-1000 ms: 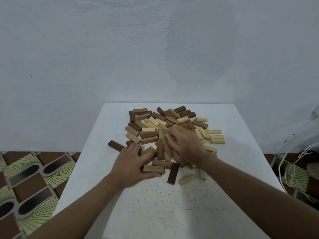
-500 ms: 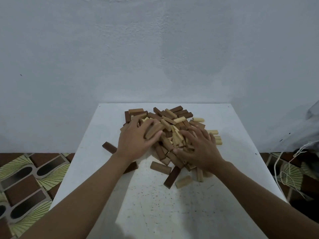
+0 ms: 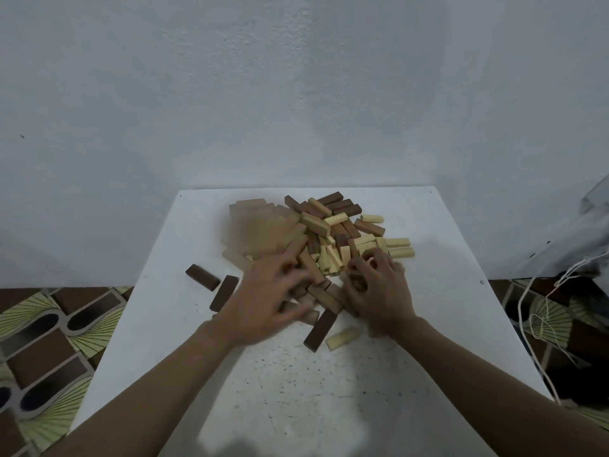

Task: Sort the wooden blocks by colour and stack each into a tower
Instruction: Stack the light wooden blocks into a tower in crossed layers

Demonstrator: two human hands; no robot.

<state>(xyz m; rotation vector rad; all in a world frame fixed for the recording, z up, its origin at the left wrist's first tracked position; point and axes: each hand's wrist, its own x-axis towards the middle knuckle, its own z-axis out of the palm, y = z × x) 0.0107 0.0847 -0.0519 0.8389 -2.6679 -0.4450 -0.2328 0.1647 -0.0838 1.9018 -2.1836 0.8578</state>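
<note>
Three shades of wood are mixed in the pile of blocks (image 3: 326, 225) on the white table (image 3: 445, 291): dark brown, mid brown and pale. No tower stands, so sorting looks barely begun. To do it well, rake one shade at a time to its own bare patch, taking top blocks first so none slides off the edge. The left hand (image 3: 263, 295), blurred, lies with fingers spread over the pile's near edge, seemingly grasping nothing. The right hand (image 3: 379, 288) curls its fingers down into the blocks; whether it pinches one I cannot tell. Most of the pile sits at twelve o'clock from both hands. A loose dark block (image 3: 202, 277) lies at nine o'clock of the left hand, and a pale block (image 3: 342, 338) at seven o'clock of the right.
</note>
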